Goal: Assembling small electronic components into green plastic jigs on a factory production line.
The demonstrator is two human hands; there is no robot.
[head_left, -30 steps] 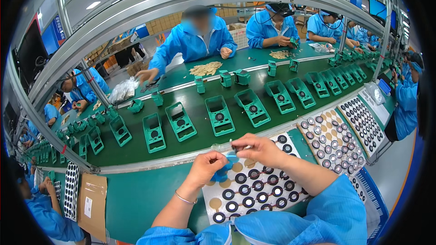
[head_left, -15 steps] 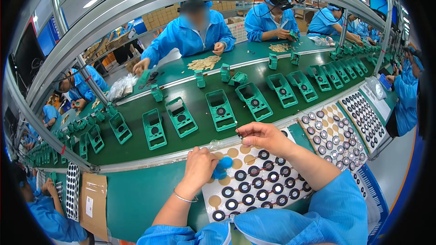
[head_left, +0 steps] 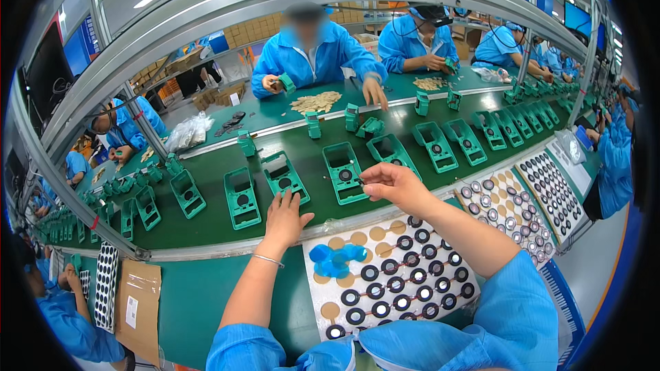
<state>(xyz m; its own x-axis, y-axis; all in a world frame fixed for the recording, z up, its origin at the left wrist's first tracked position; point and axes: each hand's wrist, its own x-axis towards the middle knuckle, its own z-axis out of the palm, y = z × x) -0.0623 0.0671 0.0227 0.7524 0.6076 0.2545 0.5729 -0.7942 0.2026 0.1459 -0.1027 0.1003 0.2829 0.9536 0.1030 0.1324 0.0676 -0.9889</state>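
Nearest: green bench edge (head_left: pixel 199 302), white foam tray (head_left: pixel 392 278) of black ring parts in rows, several sockets bare tan; small pile of blue film discs (head_left: pixel 337 260) on its left corner. Left of that, flat brown cardboard sheet (head_left: pixel 137 306) with a white rectangular label, beside a narrow black-and-white parts strip (head_left: pixel 104 285). Left hand (head_left: pixel 285 218) open, fingers spread, palm down at the conveyor rail, fingertips touching the near end of a green fixture (head_left: pixel 284 176); grasping nothing. Right hand (head_left: pixel 392 185) pinched at thumb and forefinger on a small black ring part (head_left: pixel 362 180), held just above the next green fixture (head_left: pixel 344 172), which already carries a black ring in its seat. Two more filled trays (head_left: pixel 505 199) to the right along the bench. Beyond: dark green conveyor belt (head_left: pixel 206 223) with green fixtures spaced along it, curved grey overhead rail (head_left: pixel 275 7). Far side: workers in blue coats seated, tan parts heap (head_left: pixel 315 102) on their bench, clear plastic bag (head_left: pixel 187 132) at left. Back of room: stacked brown cartons (head_left: pixel 251 29), blue wall screens at left and right, ceiling strip lights.
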